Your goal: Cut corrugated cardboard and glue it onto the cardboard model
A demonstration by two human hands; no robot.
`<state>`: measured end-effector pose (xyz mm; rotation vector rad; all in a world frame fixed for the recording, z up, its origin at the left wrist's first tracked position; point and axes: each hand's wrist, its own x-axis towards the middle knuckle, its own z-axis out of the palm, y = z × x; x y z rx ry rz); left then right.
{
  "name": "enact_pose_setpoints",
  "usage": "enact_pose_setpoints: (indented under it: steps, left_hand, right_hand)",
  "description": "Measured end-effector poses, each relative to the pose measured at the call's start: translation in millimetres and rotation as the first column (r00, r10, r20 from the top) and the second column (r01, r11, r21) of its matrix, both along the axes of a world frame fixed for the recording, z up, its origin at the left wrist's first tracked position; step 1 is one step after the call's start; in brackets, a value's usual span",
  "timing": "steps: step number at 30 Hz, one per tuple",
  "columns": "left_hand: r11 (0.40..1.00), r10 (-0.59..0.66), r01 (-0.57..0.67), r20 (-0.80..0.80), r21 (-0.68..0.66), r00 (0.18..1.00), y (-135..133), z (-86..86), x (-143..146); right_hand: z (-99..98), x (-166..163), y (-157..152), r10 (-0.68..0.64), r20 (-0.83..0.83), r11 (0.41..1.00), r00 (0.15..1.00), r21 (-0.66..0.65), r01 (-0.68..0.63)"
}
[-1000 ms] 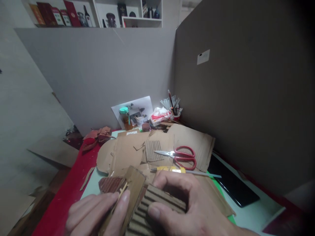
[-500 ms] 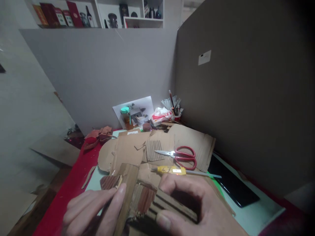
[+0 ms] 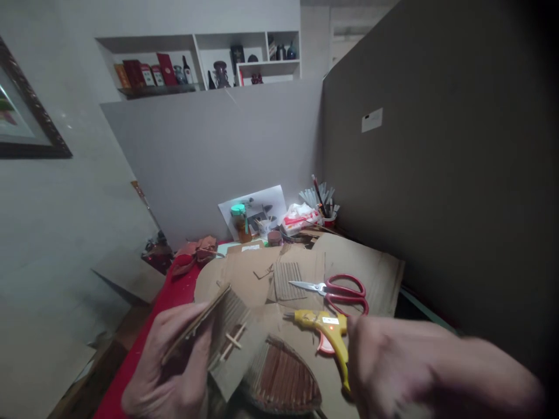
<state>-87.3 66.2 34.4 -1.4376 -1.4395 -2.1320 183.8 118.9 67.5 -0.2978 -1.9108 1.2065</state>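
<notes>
My left hand (image 3: 170,366) is closed around a folded cardboard piece (image 3: 227,331), whose grey ribbed face turns right. Two small wooden sticks (image 3: 233,342) lie crossed on that face. Beside it, low in the view, sits a rounded, pointed cardboard form (image 3: 286,378) with reddish-brown ribs inside. Smeared by motion, my right hand (image 3: 393,361) is at the back end and handle of a yellow hot glue gun (image 3: 321,321). The gun lies on cardboard with its nozzle pointing left and a small orange light lit. My right fingers are hidden, so their grip is unclear.
Red-handled scissors (image 3: 345,291) lie across a ribbed cardboard square (image 3: 288,280) on larger cardboard sheets (image 3: 362,262). Behind them are a green-lidded jar (image 3: 240,221), a tissue pack (image 3: 301,218) and a cup of glue sticks (image 3: 328,218). Grey panels (image 3: 209,157) enclose the back and right.
My right hand has let go of the ribbed cardboard and moved right to the glue gun. My left hand has lifted and turned its cardboard piece. The camera has tilted up and left.
</notes>
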Motion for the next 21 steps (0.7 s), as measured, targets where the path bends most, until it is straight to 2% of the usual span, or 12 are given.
enact_pose_setpoints:
  steps: [1, 2, 3, 5, 7, 9, 14, 16, 18, 21]
  left_hand:
    - [1.0, -0.029, 0.029, 0.012, 0.008, 1.0, 0.8, 1.0, -2.1]
    - [0.997, -0.07, 0.069, 0.025, 0.015, 0.997, 1.8, 2.0, -3.6]
    - [0.993, -0.121, 0.12, 0.036, 0.02, 0.992, 3.0, 3.2, -4.4]
    - [0.973, -0.228, 0.225, 0.066, 0.049, 0.971, 5.8, 5.7, -3.4]
    - [0.952, -0.302, 0.294, 0.098, 0.09, 0.948, 8.3, 7.5, 0.5]
    - [0.942, -0.326, 0.31, 0.127, 0.13, 0.937, 9.3, 7.3, 4.8]
    - [0.954, -0.291, 0.278, 0.123, 0.115, 0.949, 7.4, -0.2, 2.8]
    - [0.948, -0.317, 0.31, 0.116, 0.076, 0.941, 8.6, -3.1, -0.7]
    - [0.943, -0.333, 0.328, 0.096, 0.058, 0.938, 11.1, -5.3, -1.5]
    - [0.954, -0.289, 0.286, 0.02, 0.09, 0.957, 14.3, -7.1, 3.0]
  right_hand:
    - [8.9, -1.8, 2.0, 0.023, 0.025, 0.995, 0.999, -0.096, -0.02]
    - [17.2, -4.9, 3.9, 0.053, 0.06, 0.967, 0.997, -0.254, -0.036]
    - [24.4, -9.0, 5.9, 0.116, 0.089, 0.911, 0.989, -0.407, -0.07]
    - [34.0, -18.6, 10.4, 0.207, 0.062, 0.828, 0.976, -0.543, -0.141]
    - [37.4, -27.2, 14.5, 0.261, 0.022, 0.791, 0.965, -0.578, -0.201]
    - [36.8, -32.3, 17.1, 0.299, 0.013, 0.771, 0.954, -0.593, -0.233]
    - [31.0, -28.9, 18.6, 0.323, 0.06, 0.749, 0.945, -0.626, -0.216]
    - [28.0, -26.0, 18.2, 0.289, 0.101, 0.758, 0.952, -0.632, -0.163]
    - [25.2, -25.5, 16.5, 0.234, 0.163, 0.795, 0.959, -0.6, -0.092]
    - [25.5, -29.9, 10.2, 0.202, 0.229, 0.828, 0.952, -0.559, -0.041]
